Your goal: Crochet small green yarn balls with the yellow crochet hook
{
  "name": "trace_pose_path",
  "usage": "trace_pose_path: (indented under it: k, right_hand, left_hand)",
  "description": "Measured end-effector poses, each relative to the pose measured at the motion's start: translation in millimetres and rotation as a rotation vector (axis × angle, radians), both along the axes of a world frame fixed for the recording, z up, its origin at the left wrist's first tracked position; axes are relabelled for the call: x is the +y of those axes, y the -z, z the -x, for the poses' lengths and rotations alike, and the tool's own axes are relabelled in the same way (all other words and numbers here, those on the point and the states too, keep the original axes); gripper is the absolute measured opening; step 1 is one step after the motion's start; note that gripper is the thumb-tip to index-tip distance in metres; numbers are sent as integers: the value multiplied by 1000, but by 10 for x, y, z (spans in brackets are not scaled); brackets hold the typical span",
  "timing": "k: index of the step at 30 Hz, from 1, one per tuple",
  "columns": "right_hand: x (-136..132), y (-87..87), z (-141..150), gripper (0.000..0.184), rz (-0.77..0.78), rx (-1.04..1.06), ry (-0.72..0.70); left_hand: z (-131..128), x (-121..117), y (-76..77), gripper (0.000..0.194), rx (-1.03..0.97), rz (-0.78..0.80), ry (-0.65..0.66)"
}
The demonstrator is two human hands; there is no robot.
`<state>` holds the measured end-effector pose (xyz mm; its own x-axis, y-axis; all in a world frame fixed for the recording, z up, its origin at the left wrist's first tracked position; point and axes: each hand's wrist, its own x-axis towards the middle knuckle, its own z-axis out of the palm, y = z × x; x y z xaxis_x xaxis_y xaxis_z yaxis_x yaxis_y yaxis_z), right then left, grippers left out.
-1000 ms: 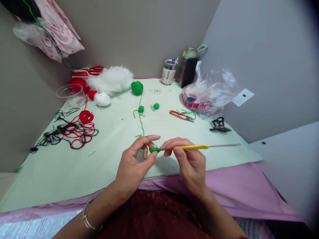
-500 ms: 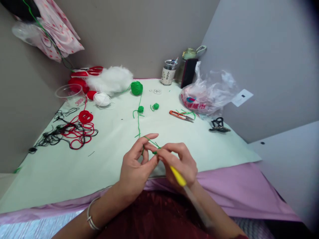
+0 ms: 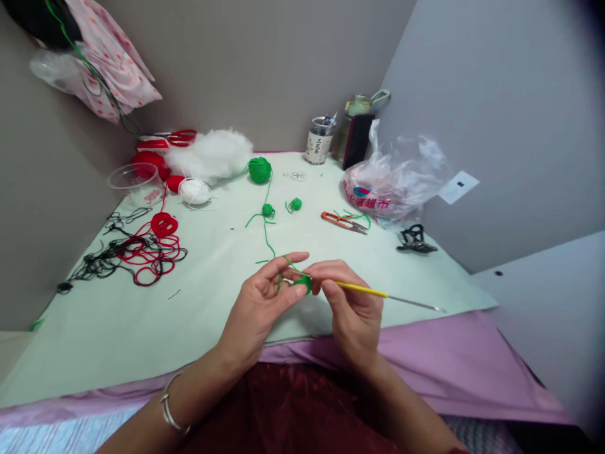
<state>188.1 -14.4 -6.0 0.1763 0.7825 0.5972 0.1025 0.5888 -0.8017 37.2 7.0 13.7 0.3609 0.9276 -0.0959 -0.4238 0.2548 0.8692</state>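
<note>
Between the thumb and fingers of my left hand (image 3: 265, 299) is a small green crochet piece (image 3: 303, 285). Green yarn runs over its raised index finger and back across the table to a green yarn ball (image 3: 259, 170). My right hand (image 3: 355, 306) pinches a crochet hook (image 3: 363, 289) by its yellow handle. The hook's front end is at the green piece, its tip partly hidden by fingers and yarn; the bare metal rear end points right. Two small green crocheted pieces, one beside the yarn (image 3: 268, 210) and one to its right (image 3: 295, 203), lie beyond my hands.
Orange thread snips (image 3: 344, 222) lie right of centre, near a plastic bag (image 3: 392, 180) and a black hair clip (image 3: 414, 239). Tangled black and red cord (image 3: 137, 252) spreads at left. Behind it are white stuffing (image 3: 208, 154) and a clear plastic cup (image 3: 135, 183). A pen jar (image 3: 319, 144) stands at back.
The crochet hook has swung from pointing down toward me to lying nearly level, its rear end to the right. My right hand has turned with it, and more of the green piece shows.
</note>
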Motion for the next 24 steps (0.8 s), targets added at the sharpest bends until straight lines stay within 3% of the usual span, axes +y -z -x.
trace_pose_path:
  k: [3, 6, 9, 12, 14, 17, 24]
  right_hand:
    - [-46, 51, 5, 30, -130, -266, 141]
    - [-75, 63, -31, 35, -247, -479, 249]
    - [-51, 5, -74, 25, -154, -257, 218]
    - [-5, -56, -78, 19, 12, 79, 64]
    - [16, -61, -64, 18, 72, 129, -22]
    - [30, -21, -53, 15, 125, 120, -35]
    - [62, -13, -93, 19, 259, 345, -174]
  left_hand:
    - [-22, -2, 23, 42, -13, 15, -50]
    - [-10, 31, 16, 45, -89, 170, 45]
    - [19, 75, -25, 38, -156, 293, 108]
    - [24, 79, -60, 32, -128, 231, 28]
    - [13, 55, -56, 32, -60, 125, 11]
    - [13, 15, -11, 32, 65, -15, 36]
    - [89, 13, 44, 28, 233, -121, 3]
